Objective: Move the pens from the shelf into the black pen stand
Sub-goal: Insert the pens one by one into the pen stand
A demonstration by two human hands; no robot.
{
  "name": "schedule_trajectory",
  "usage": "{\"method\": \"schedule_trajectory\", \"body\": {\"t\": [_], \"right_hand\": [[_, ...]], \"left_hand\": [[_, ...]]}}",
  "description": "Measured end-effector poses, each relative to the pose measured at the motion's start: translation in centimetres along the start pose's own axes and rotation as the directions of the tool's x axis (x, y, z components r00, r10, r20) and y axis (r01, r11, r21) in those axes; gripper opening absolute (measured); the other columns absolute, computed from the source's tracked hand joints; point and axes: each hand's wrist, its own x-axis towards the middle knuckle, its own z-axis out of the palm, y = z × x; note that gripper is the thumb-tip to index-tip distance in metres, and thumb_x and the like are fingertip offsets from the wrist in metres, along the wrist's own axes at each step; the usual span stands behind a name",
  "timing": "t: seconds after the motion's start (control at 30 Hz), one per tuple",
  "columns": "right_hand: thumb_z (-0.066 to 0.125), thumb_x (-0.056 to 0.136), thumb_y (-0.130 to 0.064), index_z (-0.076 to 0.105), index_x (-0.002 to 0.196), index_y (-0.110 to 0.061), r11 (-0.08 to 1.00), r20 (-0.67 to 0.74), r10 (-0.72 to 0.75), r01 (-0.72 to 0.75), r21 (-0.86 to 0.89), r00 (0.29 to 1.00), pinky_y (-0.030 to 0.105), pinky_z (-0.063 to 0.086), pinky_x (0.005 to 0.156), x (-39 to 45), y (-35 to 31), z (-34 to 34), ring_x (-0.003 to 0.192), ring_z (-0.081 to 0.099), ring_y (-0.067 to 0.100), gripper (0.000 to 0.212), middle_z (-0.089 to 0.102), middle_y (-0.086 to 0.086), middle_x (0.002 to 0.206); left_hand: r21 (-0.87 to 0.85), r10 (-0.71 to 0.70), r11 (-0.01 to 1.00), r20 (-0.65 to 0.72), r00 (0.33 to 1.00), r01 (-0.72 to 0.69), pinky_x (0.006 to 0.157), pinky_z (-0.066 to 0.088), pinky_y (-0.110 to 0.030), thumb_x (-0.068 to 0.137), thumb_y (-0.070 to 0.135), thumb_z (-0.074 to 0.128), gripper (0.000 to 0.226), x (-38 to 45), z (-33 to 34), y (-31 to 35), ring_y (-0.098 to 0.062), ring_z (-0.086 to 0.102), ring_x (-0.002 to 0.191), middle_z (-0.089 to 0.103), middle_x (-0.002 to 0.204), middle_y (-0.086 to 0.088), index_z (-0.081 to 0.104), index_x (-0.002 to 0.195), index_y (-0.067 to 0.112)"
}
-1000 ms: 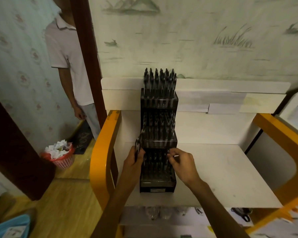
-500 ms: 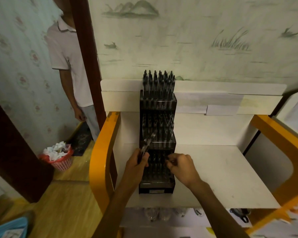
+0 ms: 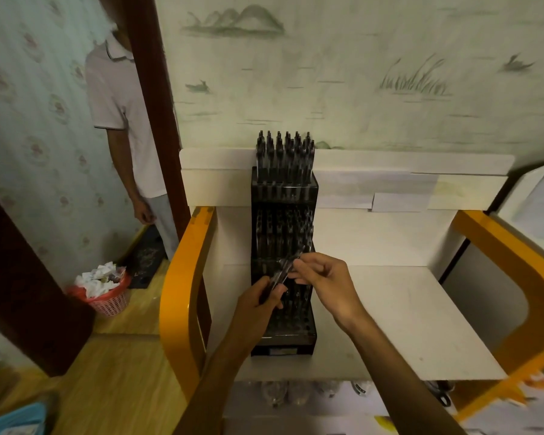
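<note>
The left hand [image 3: 258, 301] is gripping a small bunch of pens [image 3: 285, 270] over the black pen stand [image 3: 283, 246] at the shelf's [image 3: 405, 312] 9 o'clock side; the right hand [image 3: 324, 277] is pinching their upper ends. Light, stiff, likely slick: best pinched mid-barrel.

Left hand [image 3: 258, 301] grips pens [image 3: 283, 271]; right hand [image 3: 324, 277] pinches their upper end, before the black pen stand [image 3: 283, 189] on the white shelf [image 3: 405, 309].
</note>
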Motion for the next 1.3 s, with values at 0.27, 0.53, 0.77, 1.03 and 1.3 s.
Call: {"method": "schedule_trajectory", "body": {"t": [0.27, 0.53, 0.77, 1.03, 1.3], "right_hand": [[0.062, 0.095, -0.020, 0.068, 0.107, -0.005, 1.000, -0.165, 0.002, -0.002, 0.000, 0.986, 0.029, 0.060, 0.076, 0.0, 0.4, -1.2, 0.085, 0.073, 0.019, 0.020, 0.076, 0.007, 0.088], [0.064, 0.094, -0.027, 0.069, 0.106, -0.021, 0.922, -0.218, -0.112, 0.020, -0.386, 0.970, 0.024, 0.056, 0.083, -0.1, 2.7, -2.6, 0.084, 0.069, 0.006, 0.014, 0.072, -0.009, 0.087], [0.062, 0.095, -0.030, 0.070, 0.109, -0.019, 0.818, -0.176, -0.140, 0.013, -0.576, 0.974, 0.020, 0.052, 0.081, -0.2, 4.9, -2.9, 0.088, 0.067, 0.005, 0.020, 0.072, -0.008, 0.093], [0.062, 0.096, -0.024, 0.072, 0.101, -0.017, 0.754, -0.107, -0.123, 0.023, -0.656, 0.987, 0.014, 0.048, 0.073, -0.5, 6.3, -2.6, 0.081, 0.065, 0.005, 0.013, 0.071, -0.008, 0.089], [0.062, 0.096, -0.021, 0.071, 0.091, -0.014, 0.666, -0.030, -0.070, 0.024, -0.746, 0.997, 0.014, 0.038, 0.061, -1.0, 7.1, -2.2, 0.065, 0.055, 0.008, 0.013, 0.064, -0.007, 0.074]], "left_hand": [[0.041, 0.003, 0.999, -0.092, 0.996, 0.001, 0.060, 0.043, -0.008, 0.103, 0.025, 0.045, 0.018, -0.2, -1.1, 0.1, 0.009, 0.056, 0.068, 0.061, 0.081, 0.009, 0.063, 0.099, 0.025], [0.055, 0.009, 0.998, -0.124, 0.992, -0.002, 0.061, 0.041, -0.014, 0.102, 0.031, 0.049, 0.018, -0.1, -2.0, -1.0, -0.002, 0.055, 0.066, 0.058, 0.070, 0.014, 0.062, 0.093, 0.024], [0.011, 0.010, 1.000, -0.125, 0.992, -0.009, 0.058, 0.041, -0.021, 0.103, 0.026, 0.047, 0.021, -0.5, -2.5, -0.9, -0.001, 0.047, 0.057, 0.052, 0.061, 0.013, 0.051, 0.083, 0.020], [0.016, 0.039, 0.999, -0.148, 0.988, -0.037, 0.053, 0.039, -0.016, 0.103, 0.023, 0.046, 0.019, -0.7, -2.8, -0.3, 0.000, 0.046, 0.055, 0.051, 0.058, 0.013, 0.054, 0.089, 0.014], [0.015, 0.025, 1.000, -0.135, 0.991, -0.023, 0.055, 0.040, -0.016, 0.104, 0.024, 0.046, 0.017, -0.7, -2.7, -0.5, 0.001, 0.046, 0.055, 0.053, 0.059, 0.013, 0.056, 0.092, 0.016]]}}
